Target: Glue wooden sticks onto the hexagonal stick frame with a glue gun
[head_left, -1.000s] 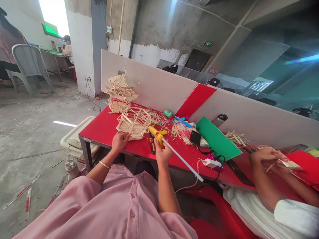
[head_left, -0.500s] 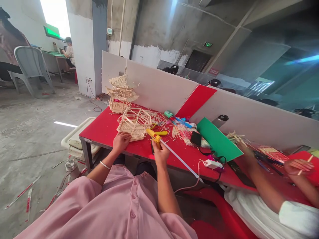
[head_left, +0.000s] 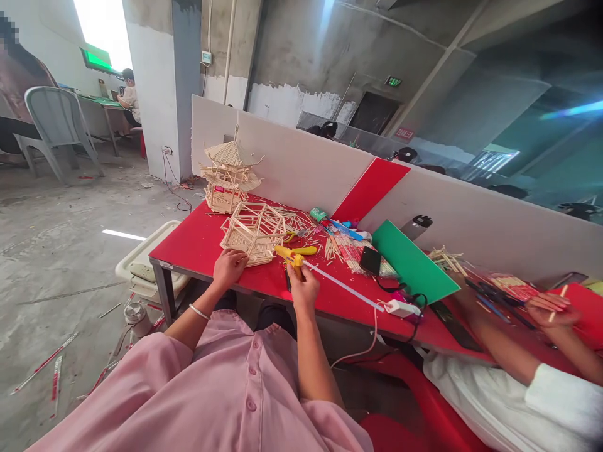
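Observation:
My left hand (head_left: 228,266) rests with curled fingers on the near edge of a flat stick-built frame (head_left: 253,231) on the red table (head_left: 193,242). My right hand (head_left: 303,290) is closed round a yellow glue gun (head_left: 289,256), its nozzle pointing left toward the frame. A long white glue stick (head_left: 343,286) juts from the back of the gun to the right. Behind the frame stands a finished stick pagoda (head_left: 229,177).
Loose sticks, tools, a black phone (head_left: 370,260) and a green board (head_left: 411,262) lie to the right. A white power adapter (head_left: 401,307) with a cable sits near the front edge. A co-worker's hand (head_left: 549,311) works at far right. A white partition (head_left: 301,166) backs the table.
My right hand has tilted the glue gun so the white stick lies flatter, toward the adapter. The co-worker's hands have shifted to the right. My left hand has stayed on the frame.

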Demonstrator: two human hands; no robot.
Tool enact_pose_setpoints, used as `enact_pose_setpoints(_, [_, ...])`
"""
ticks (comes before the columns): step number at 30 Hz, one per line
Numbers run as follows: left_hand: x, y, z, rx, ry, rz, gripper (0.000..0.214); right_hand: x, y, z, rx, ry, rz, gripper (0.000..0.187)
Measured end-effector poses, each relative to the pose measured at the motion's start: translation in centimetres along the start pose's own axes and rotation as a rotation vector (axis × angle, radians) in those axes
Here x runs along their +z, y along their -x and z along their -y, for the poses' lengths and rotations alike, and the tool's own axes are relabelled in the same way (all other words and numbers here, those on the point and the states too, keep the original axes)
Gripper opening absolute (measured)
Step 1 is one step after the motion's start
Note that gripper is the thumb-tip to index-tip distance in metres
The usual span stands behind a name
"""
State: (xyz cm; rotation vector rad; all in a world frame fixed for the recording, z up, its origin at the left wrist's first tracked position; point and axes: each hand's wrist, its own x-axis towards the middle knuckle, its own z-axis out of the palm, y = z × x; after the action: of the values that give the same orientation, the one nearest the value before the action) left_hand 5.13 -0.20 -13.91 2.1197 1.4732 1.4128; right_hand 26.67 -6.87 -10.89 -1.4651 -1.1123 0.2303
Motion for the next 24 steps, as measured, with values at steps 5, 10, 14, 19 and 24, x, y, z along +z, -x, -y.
enact_pose_setpoints(5, [0.0, 0.0, -0.1, 0.002, 0.001, 0.007, 0.023, 0.6, 0.8, 1.1, -0.057, -0.024, 0.128, 0.058])
enact_pose_setpoints(10, [0.0, 0.0, -0.2, 0.001, 0.005, 0.004, 0.022, -0.2, 0.3, 0.6, -0.048, 0.054, 0.039, 0.061])
enact_pose_setpoints(14, [-0.1, 0.1, -0.2, 0.002, 0.003, 0.007, 0.021, -0.4, 0.2, 0.3, -0.053, 0.075, 0.078, 0.06])
enact_pose_setpoints(19, [-0.1, 0.0, -0.2, 0.001, -0.006, 0.017, 0.022, -0.9, 0.4, 0.8, -0.082, 0.085, 0.136, 0.056])
enact_pose_setpoints(24, [-0.1, 0.0, -0.2, 0.002, -0.009, 0.015, 0.021, -0.8, 0.2, 1.1, -0.072, 0.127, 0.105, 0.056])
